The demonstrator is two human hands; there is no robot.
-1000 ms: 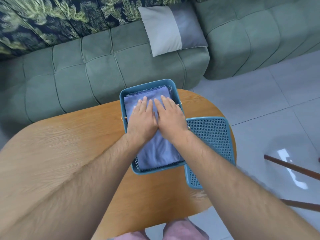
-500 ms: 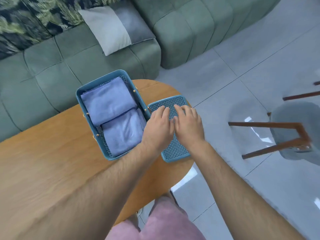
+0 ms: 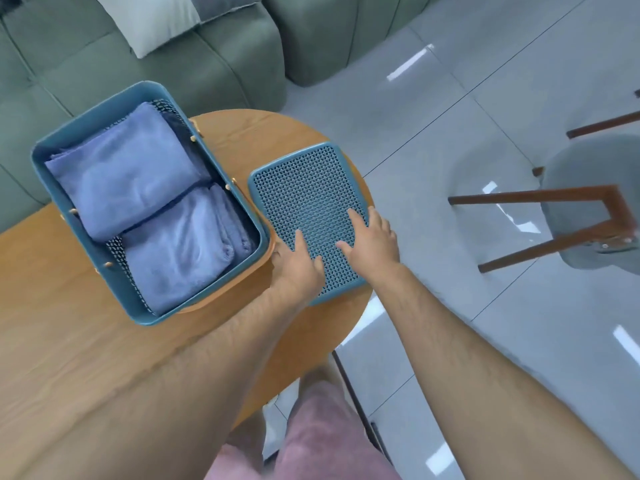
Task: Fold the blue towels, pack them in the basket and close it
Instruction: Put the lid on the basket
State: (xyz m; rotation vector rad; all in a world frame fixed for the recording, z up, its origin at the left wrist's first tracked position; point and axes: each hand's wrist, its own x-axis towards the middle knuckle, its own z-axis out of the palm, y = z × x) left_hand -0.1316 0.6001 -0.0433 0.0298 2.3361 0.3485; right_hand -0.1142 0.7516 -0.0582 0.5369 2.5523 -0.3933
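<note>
Living room, pale tiled floor [image 3: 450, 98] & green tufted sofa [image 3: 86, 46] behind. On a rounded wooden table [image 3: 86, 341] sits the teal rectangular mesh-sided plastic basket [image 3: 104, 105], lid off. Inside it are two folded blue terry towels, one at the far end [image 3: 128, 171] & one at the near end [image 3: 180, 247], side by side & touching, both below the rim. The matching teal perforated lid [image 3: 308, 195] lies flat just beside the basket, on the side away from the sofa, w/ its outer edge at or past the table's rim. The right hand [image 3: 372, 240] rests on the mesh, fingers straight & spread, gripping nothing. The left hand [image 3: 299, 265] sits on the lid corner nearest the basket w/ its fingers over the mesh & thumb at the edge; can't tell if it's hooked under. Packing looks done; closing is what's left. Risks: a downward press on the overhanging side could tip the lid to the floor. A one-sided lift may let it swing & snag the basket's wooden handles. A towel fold riding up could stop the lid seating.
</note>
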